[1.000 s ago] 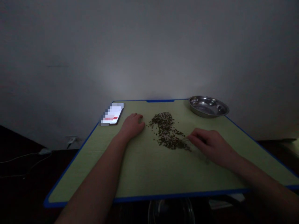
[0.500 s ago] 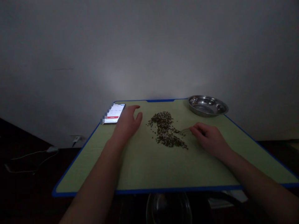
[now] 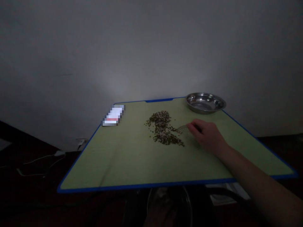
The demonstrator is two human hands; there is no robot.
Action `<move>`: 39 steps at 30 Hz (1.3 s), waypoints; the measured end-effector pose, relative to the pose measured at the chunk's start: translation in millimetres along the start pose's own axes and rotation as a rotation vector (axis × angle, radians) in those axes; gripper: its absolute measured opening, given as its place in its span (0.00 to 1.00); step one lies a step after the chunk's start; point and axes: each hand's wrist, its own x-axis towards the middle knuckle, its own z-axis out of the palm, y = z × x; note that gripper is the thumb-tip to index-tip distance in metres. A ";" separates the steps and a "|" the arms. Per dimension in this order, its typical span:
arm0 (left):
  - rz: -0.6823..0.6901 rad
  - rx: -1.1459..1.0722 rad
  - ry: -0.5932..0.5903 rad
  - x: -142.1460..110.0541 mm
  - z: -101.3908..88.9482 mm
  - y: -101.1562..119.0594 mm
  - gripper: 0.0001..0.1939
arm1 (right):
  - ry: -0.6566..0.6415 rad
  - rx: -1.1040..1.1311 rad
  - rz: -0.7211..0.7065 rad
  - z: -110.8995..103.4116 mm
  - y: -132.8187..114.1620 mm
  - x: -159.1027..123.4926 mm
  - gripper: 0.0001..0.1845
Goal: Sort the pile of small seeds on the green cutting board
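A pile of small dark seeds (image 3: 163, 129) lies spread on the green table (image 3: 132, 157) with its blue rim. My right hand (image 3: 205, 135) rests on the table just right of the pile. Its fingers are curled round a thin pale thing (image 3: 183, 130) that reaches toward the seeds; I cannot make out what it is. My left hand is off the tabletop. A dim hand-like shape (image 3: 158, 206) shows below the table's front edge, over a glass bowl (image 3: 187, 201), with no fingers to be made out.
A steel bowl (image 3: 205, 102) stands at the table's far right corner. A lit phone (image 3: 113, 115) lies at the far left edge. Cables (image 3: 42, 159) run over the dark floor to the left. A pale wall rises behind the table.
My left hand has left the tabletop near the phone and dropped below the front edge. My right hand has slid up along the right side of the seeds. The view has turned slightly.
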 end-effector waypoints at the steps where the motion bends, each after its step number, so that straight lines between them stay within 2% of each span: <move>1: 0.026 0.050 -0.030 -7.1 8.4 -2.3 0.20 | 0.002 0.004 0.001 -0.1 -0.2 -0.2 0.18; 4: -0.040 0.177 -0.122 -13.2 14.9 -6.1 0.28 | 0.006 0.010 0.009 0.7 0.6 -1.3 0.17; 8: -0.090 0.252 -0.089 -10.4 14.6 -5.3 0.32 | -0.006 0.023 0.003 2.7 1.7 -3.4 0.17; 12: -0.151 0.285 -0.051 -12.0 22.9 -4.3 0.32 | -0.006 0.036 -0.025 3.5 -0.2 -4.4 0.18; 20: -0.252 0.200 -0.024 -15.9 33.3 1.0 0.35 | -0.032 0.025 -0.058 4.2 -1.9 -4.9 0.18; 28: -0.284 0.221 -0.073 -14.1 36.8 3.8 0.35 | -0.031 0.023 -0.059 4.7 0.4 -4.7 0.18; 33: -0.333 0.102 -0.089 -11.0 35.1 6.5 0.28 | -0.041 0.012 -0.048 3.7 -1.3 -5.4 0.18; 36: -0.355 0.093 -0.089 -7.3 28.9 6.5 0.20 | -0.049 0.012 -0.049 3.5 -2.2 -5.7 0.17; 39: -0.377 0.101 -0.088 -3.9 21.2 6.5 0.16 | -0.044 0.015 -0.048 3.3 -3.0 -5.9 0.18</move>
